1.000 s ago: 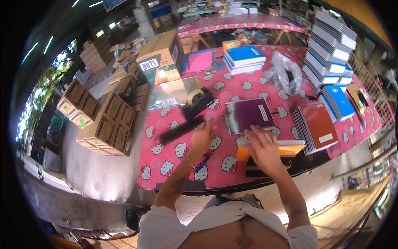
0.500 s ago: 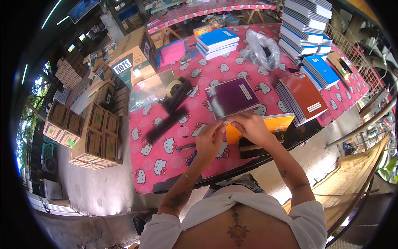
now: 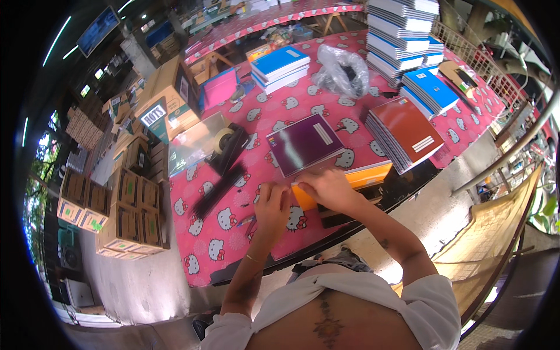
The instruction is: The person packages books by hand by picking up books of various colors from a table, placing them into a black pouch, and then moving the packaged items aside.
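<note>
My right hand (image 3: 331, 189) is closed on the left end of a yellow-orange notebook (image 3: 367, 176), held slanting at the table's near edge. Beside that same end, my left hand (image 3: 272, 201) has its fingers curled and pinched. Whatever lies between those fingertips is hidden. Just beyond both hands, a purple notebook (image 3: 306, 143) lies flat, its near edge close to my right fingers. To the right sits a stack of red-brown spiral notebooks (image 3: 406, 131). A dark block-like object (image 3: 338, 218) is partly covered below the yellow notebook.
The table wears a pink patterned cloth (image 3: 224, 251). Left are a bundle of black binding wires (image 3: 219, 191), a tape dispenser (image 3: 227, 150), pens (image 3: 247, 221) and a carton (image 3: 166, 102). Blue notebooks (image 3: 283, 65), a clear plastic bag (image 3: 344, 73) and a tall notebook stack (image 3: 399, 41) stand farther back.
The whole view has shifted, so the table things appear farther left. My fingertips, which met at the notebook's end, now show a small gap. The yellow notebook's cover shows narrower.
</note>
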Demonstrator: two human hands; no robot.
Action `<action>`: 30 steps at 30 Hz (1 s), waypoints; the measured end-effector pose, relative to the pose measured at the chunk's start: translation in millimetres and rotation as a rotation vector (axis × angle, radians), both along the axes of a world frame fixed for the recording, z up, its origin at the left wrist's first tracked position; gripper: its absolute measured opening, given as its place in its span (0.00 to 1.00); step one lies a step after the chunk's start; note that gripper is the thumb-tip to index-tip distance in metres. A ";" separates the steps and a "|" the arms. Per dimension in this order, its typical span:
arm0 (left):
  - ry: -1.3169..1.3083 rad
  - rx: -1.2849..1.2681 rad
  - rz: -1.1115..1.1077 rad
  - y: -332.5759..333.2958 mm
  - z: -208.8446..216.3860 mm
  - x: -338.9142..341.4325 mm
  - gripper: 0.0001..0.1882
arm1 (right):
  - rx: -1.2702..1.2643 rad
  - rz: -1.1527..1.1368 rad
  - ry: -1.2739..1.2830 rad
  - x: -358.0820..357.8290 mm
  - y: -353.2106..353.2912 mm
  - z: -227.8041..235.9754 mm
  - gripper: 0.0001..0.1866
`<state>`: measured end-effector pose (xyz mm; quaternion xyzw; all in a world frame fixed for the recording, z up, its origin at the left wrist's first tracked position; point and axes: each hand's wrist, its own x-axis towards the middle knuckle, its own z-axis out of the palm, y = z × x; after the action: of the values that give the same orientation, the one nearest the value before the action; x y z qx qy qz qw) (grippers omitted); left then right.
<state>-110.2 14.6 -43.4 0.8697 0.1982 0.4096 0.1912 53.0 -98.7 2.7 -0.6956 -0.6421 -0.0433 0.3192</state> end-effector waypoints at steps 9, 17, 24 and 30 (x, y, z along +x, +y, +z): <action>0.277 -0.072 -0.317 32.1 26.3 1.6 0.12 | -0.010 0.072 0.114 4.8 4.4 -9.6 0.09; 0.313 -0.157 -0.368 31.0 44.6 7.8 0.11 | -0.036 0.117 0.176 16.1 -0.7 2.5 0.08; 0.460 -0.058 -0.350 40.8 36.2 6.2 0.12 | -0.132 0.118 0.203 19.8 1.6 1.3 0.10; 0.247 0.141 -0.354 40.9 32.7 10.0 0.12 | -0.118 0.051 0.043 33.9 -22.8 17.0 0.14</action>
<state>-100.2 55.4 -10.7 0.9456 0.0353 0.2730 0.1732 86.9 -121.6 19.8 -0.6974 -0.6540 0.0177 0.2925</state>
